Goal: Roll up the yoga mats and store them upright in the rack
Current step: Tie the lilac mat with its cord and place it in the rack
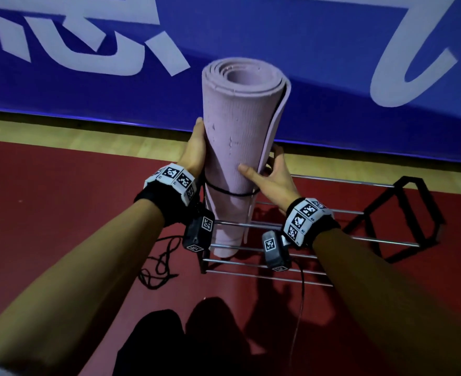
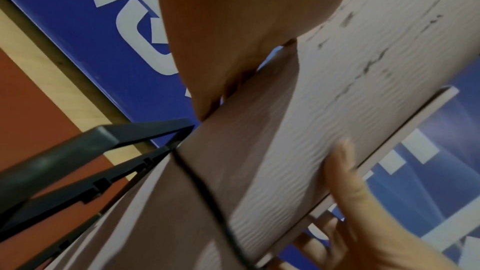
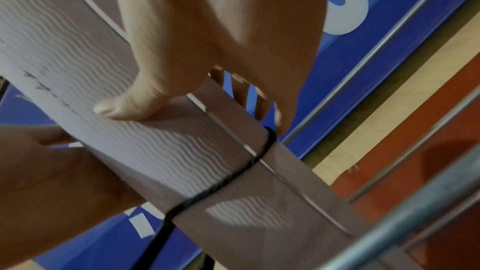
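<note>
A rolled lilac yoga mat point(image 1: 237, 131) stands upright at the left end of the metal rack point(image 1: 346, 181), its lower end down between the bars. A black cord point(image 1: 229, 191) is tied round the roll. My left hand point(image 1: 195, 147) grips the mat's left side with the thumb pointing up; its fingers are hidden behind. My right hand point(image 1: 270, 175) holds the right side, thumb on the front and fingers curled round the loose outer edge. The right wrist view shows that thumb pressing the ribbed mat point(image 3: 168, 151) just above the cord point(image 3: 226, 180). In the left wrist view the palm point(image 2: 233, 38) lies against the mat point(image 2: 324, 100).
The rack's chrome bars run to the right to a black end frame point(image 1: 403, 213). A loose black cord point(image 1: 158, 264) lies on the red floor mat point(image 1: 61, 213) left of the rack. A blue banner point(image 1: 332, 63) stands close behind, past a strip of wooden floor point(image 1: 88, 137).
</note>
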`<state>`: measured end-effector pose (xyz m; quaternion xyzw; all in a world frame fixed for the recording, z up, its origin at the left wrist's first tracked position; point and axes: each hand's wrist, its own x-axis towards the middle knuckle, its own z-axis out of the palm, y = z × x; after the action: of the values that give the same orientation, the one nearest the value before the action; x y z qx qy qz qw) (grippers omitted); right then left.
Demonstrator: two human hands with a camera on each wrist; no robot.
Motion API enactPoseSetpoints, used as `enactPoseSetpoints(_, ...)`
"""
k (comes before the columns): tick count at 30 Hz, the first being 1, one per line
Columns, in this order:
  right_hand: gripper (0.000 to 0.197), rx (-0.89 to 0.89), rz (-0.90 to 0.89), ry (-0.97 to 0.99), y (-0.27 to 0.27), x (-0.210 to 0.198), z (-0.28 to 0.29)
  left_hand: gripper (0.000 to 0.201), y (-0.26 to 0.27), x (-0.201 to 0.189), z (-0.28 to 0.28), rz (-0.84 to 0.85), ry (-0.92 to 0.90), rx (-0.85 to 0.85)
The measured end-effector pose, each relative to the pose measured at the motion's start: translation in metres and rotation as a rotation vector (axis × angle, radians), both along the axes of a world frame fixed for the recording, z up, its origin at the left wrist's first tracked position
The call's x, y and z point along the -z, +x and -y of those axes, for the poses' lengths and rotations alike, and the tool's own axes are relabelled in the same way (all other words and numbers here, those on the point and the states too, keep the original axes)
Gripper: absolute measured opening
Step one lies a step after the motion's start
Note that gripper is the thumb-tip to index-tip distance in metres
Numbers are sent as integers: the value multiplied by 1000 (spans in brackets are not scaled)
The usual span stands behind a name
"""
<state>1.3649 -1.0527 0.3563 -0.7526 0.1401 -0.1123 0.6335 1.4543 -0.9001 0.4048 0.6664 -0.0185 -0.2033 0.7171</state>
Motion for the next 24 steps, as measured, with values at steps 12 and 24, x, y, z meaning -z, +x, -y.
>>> enactPoseSetpoints(12, 84, 40, -92, 289, -1, -21, -26, 95, 9, 46, 0, -23, -73, -90)
enactPoseSetpoints(24, 49, 46, -47, 171, 7, -6, -38, 56, -10, 42, 0, 97, 117, -137)
